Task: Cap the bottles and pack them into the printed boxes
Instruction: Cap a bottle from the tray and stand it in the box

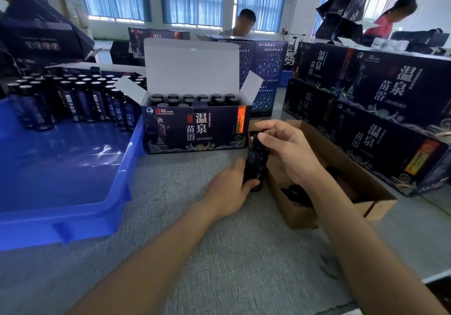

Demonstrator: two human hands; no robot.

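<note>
Left hand (228,189): fingers and thumb wrapped round the lower half of a dark bottle (256,165), gripping it. The bottle is near upright. It sits low over the grey table (219,253), just in front of the right corner of the open printed box (195,131) and against the near left wall of the cardboard box (292,212). Cannot tell if its base touches the table.

Right hand (290,153): above the bottle, fingers curled down over the black cap (256,140) at its neck, thumb on the near side, pinching it.

The open printed box has its lid flap up and its side flaps out. Rows of capped bottles (189,100) stand inside, with some space along the front row.

Left: a blue plastic tray (73,212) with a crowd of bottles with pale tops (80,102) standing at its far end.

Right: loose dark caps (296,193) lie inside the cardboard box. Beyond it are stacked closed printed boxes (380,95).

Two people sit at the far benches.
</note>
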